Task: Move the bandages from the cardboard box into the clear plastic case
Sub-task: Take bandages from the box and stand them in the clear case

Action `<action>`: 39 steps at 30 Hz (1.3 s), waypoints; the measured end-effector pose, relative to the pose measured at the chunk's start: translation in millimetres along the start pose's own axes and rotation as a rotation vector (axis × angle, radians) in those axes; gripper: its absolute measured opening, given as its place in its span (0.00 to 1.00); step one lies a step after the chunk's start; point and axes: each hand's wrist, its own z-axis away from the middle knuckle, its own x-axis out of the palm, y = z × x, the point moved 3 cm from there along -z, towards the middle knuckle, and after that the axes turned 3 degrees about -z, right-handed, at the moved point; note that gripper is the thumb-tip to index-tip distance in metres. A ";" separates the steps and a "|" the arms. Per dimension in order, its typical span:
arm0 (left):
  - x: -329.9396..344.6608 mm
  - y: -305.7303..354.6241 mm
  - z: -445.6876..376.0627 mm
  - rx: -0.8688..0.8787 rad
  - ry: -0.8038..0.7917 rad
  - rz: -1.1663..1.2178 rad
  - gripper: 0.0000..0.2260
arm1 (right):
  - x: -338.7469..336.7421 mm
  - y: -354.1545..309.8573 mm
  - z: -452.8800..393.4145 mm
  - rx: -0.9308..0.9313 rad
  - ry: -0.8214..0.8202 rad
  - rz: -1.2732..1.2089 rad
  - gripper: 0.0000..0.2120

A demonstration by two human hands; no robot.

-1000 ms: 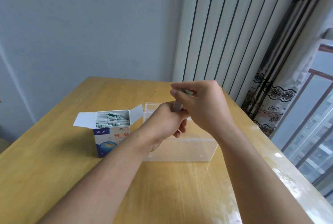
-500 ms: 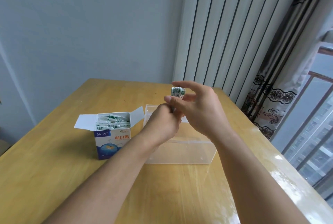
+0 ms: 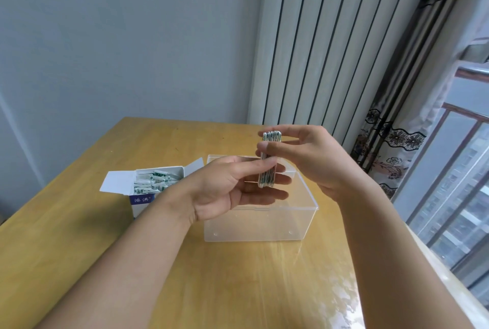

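While both hands meet above the case, a stack of bandages stands upright on edge between them. The left hand lies palm up under the stack, its thumb pressed to the near side and its fingers stretched out behind and below the lower end. The right hand pinches the upper part, thumb on the near face and forefinger laid over the top edge; its other fingers are hidden. Directly below, the clear case sits open on the wooden counter. Just left of it and touching or nearly so stands the box, flaps spread, with more bandages lying jumbled inside. Beyond the counter, at the far right, are a white ribbed radiator and a patterned curtain.
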 end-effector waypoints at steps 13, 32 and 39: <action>4.9 -0.6 -3.4 0.058 0.126 0.087 0.19 | 1.6 -0.5 1.3 -0.014 -0.093 -0.097 0.16; 5.3 2.5 4.3 -0.024 0.012 0.185 0.14 | 1.9 4.8 2.6 0.011 -0.267 -0.156 0.20; 6.0 4.8 10.1 -0.037 -0.050 0.308 0.11 | 4.3 14.3 -1.0 0.073 -0.483 -0.491 0.22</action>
